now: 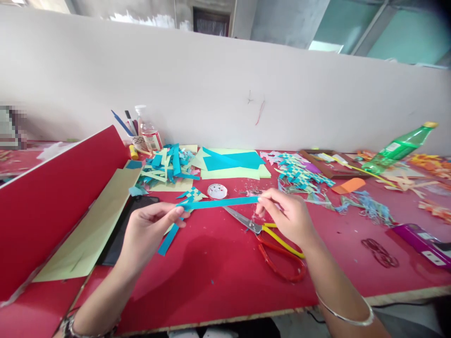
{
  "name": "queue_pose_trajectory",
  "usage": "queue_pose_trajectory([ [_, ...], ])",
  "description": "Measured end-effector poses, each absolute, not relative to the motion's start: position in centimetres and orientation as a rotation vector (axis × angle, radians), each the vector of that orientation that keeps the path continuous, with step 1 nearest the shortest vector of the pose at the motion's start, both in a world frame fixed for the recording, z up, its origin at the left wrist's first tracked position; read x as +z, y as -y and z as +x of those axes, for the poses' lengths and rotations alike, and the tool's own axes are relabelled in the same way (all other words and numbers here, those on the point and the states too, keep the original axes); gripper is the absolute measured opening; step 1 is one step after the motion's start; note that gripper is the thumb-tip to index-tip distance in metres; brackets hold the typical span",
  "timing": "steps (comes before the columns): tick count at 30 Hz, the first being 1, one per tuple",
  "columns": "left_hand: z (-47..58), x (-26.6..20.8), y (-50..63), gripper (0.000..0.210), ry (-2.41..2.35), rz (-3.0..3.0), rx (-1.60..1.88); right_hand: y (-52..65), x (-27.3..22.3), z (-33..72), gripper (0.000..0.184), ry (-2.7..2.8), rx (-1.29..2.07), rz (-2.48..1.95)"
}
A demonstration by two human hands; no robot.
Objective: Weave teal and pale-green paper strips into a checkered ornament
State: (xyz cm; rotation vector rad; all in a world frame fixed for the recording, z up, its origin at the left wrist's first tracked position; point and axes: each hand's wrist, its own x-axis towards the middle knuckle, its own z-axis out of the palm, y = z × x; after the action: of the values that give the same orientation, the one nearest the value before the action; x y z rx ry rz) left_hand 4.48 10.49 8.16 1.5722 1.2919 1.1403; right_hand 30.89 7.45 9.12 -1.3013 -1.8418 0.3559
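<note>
A narrow blue paper strip (221,203) is stretched level above the red table, pinched at both ends. My left hand (148,230) grips its left end between thumb and fingers. The right end is pinched by my right hand (285,216). Below and behind the strip lie scissors (260,228) with one yellow and one red handle. A woven blue and pale-green paper piece (193,193) rests just behind the strip. Another blue strip (168,240) hangs or lies beneath my left fingers; I cannot tell which.
Behind are a pile of cut strips (172,164), stacked coloured sheets (232,162) and woven pieces (299,171). A green bottle (400,148) leans at the right, beyond a purple box (423,244). A black tablet-like object (123,230) lies left beside a pale sheet (88,225) and red divider (63,202).
</note>
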Motion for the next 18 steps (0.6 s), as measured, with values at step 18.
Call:
queue_pose_trajectory([
  [18,-0.7,6.8,-9.6,0.030,-1.583,1.676,0.988,-7.3,12.0,33.0,0.024,2.146,1.094,-0.910],
])
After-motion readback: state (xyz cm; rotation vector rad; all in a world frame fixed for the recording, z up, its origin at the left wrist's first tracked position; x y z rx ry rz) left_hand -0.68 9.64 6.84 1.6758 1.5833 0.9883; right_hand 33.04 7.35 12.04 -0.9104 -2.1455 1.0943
